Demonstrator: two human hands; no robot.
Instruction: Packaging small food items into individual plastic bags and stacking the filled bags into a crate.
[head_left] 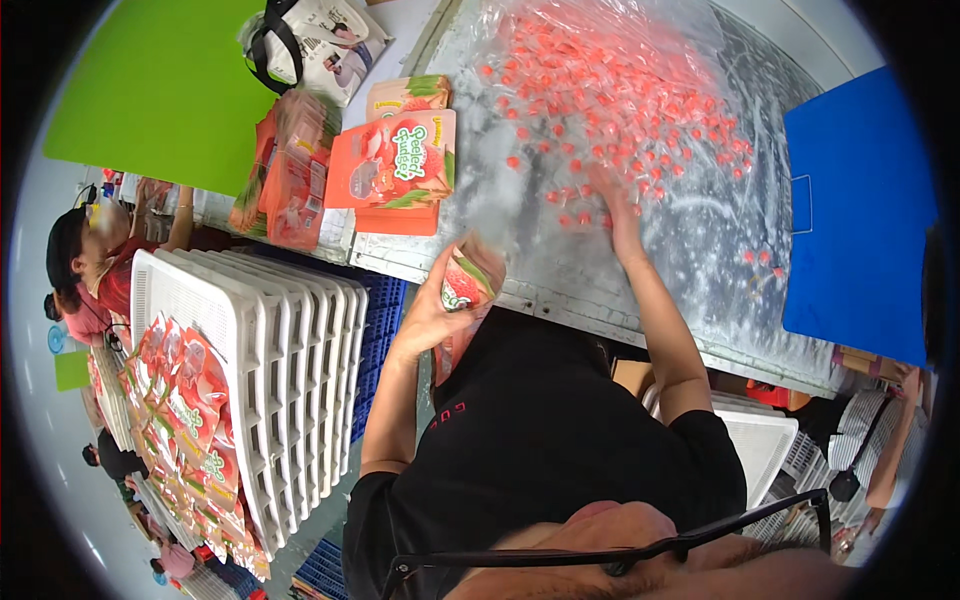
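My left hand (427, 325) is closed around a red candy pouch (466, 282) with a green and pink print. The pouch is held upright at the table's front edge, and its upper end is blurred. My right hand (618, 210) reaches in among small wrapped red candies (620, 105) that are heaped loose on the metal table. Motion blurs its fingers, so whether it grips any candy is hidden. To the left of the candies lies a stack of flat pouches (395, 165) of the same kind.
Bundled pouches (295, 180) and a tote bag (325, 45) sit at the table's left. Stacked white trays (290, 370), the top one holding pouches, stand at my left. A blue panel (860, 220) rises on the right, a green board (150, 90) far left. Other people work nearby.
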